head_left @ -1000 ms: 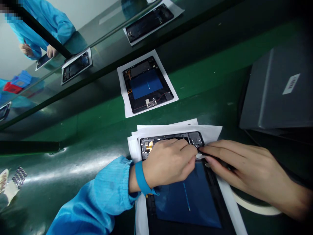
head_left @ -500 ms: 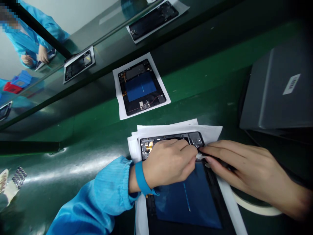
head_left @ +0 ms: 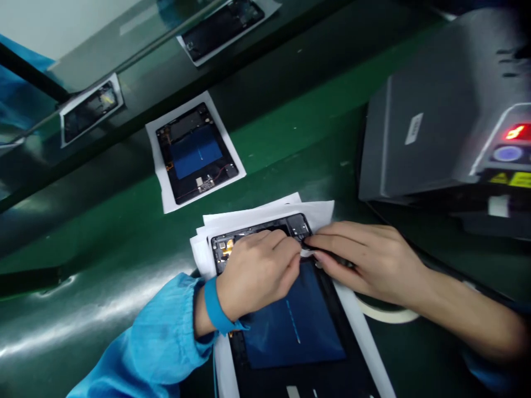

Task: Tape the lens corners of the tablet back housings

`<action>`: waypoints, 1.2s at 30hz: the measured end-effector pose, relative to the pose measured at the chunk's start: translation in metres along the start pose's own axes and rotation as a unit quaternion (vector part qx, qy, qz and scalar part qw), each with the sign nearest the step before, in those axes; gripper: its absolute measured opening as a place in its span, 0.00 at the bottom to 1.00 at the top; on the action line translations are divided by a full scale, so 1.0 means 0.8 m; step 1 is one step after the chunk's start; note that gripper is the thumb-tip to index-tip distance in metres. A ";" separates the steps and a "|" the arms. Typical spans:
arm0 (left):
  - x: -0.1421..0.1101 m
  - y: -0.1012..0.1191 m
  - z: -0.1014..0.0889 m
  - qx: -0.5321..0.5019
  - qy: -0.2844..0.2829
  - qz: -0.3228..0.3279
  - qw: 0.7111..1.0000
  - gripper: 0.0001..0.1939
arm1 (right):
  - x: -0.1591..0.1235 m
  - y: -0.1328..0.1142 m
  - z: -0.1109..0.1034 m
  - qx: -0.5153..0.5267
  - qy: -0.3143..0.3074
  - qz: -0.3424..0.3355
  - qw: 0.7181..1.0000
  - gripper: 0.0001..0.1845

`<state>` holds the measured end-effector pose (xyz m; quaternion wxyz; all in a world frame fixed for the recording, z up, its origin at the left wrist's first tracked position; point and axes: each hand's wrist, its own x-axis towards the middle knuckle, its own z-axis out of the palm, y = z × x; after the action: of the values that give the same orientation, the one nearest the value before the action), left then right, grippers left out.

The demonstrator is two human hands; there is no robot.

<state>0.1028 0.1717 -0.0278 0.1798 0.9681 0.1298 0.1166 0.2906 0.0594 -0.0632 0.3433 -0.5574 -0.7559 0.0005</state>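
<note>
An opened tablet (head_left: 296, 331) with a blue inner panel lies on white sheets in front of me. My left hand (head_left: 259, 271), with a blue wristband, is closed over its upper part, fingertips pinched near the right edge. Opposite it, my right hand (head_left: 373, 260) comes in from the right with thumb and fingers pinched together. Between both sets of fingertips shows a small whitish piece (head_left: 306, 253), possibly tape or film; its full shape is hidden. Gold-coloured flex parts (head_left: 228, 247) are visible in the tablet's upper left corner.
Another opened tablet (head_left: 197, 149) lies on white paper farther back. Beyond it, more devices rest on paper along a shelf (head_left: 224, 27). A grey machine (head_left: 418, 121) with a red display stands at the right. A cream tape roll (head_left: 390, 316) lies under my right forearm.
My view has swung right, bringing the grey machine's display into sight and losing most of the person across. Both hands stay pinched at the same spot on the tablet.
</note>
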 end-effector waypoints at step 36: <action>-0.001 0.000 -0.001 -0.009 -0.011 -0.001 1.000 0.15 | 0.011 -0.018 -0.001 -0.170 0.050 -0.012 0.984 0.05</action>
<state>0.1022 0.1720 -0.0273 0.1904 0.9674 0.1282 0.1070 0.2780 0.0608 -0.0526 0.2811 -0.5975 -0.7338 -0.1599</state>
